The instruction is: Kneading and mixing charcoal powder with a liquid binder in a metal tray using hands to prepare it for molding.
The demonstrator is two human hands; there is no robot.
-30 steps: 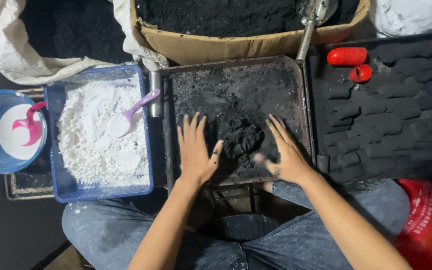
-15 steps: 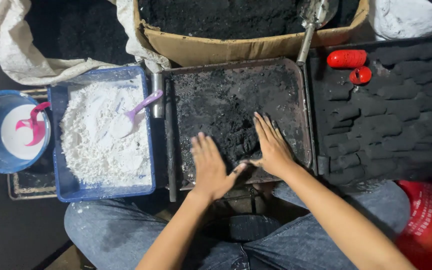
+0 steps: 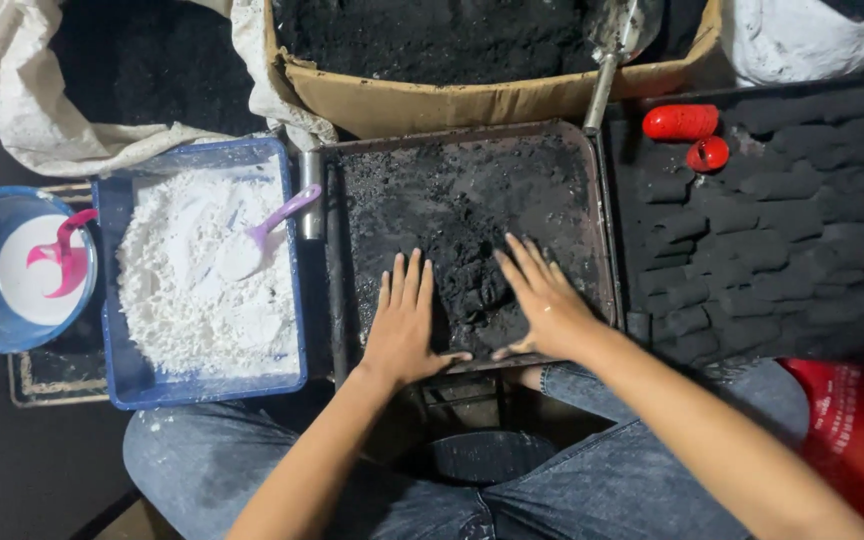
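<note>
Dark powder is filling the tray; left hand and right hand are pressing it flat-palmed, fingers spread, gripping nothing.

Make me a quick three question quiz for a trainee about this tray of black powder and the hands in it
1. True or false: both hands lie palm down in the dark metal tray.
2. What sits between the left hand and right hand?
A. a mound of black powder
B. a red cylinder
C. a metal scoop
3. Fill in: the purple spoon lies in the blue tub of ____ powder.

Key: 1 true; 2 A; 3 white.
</note>
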